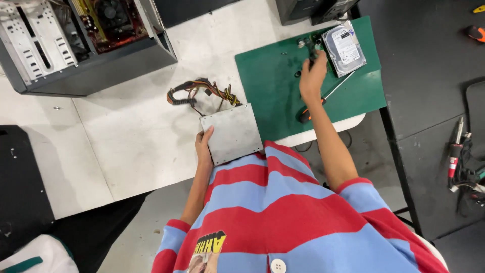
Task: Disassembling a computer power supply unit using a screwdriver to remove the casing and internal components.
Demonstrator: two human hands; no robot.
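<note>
My left hand [204,146] grips the left edge of a grey metal power supply box [231,132] at the near edge of the white table [126,136]. A bundle of coloured cables [202,93] trails from the box's far side. My right hand [312,76] reaches over a green mat [273,86], its fingers on small dark parts [309,45] beside a silver hard drive [344,48]. Whether those fingers grip anything cannot be made out. A screwdriver with an orange and black handle [323,98] lies on the mat under my wrist.
An open computer case [76,45] with a circuit board and fan stands at the far left. A dark table [429,76] on the right carries hand tools [454,156] and cables. A black box [313,10] stands behind the mat.
</note>
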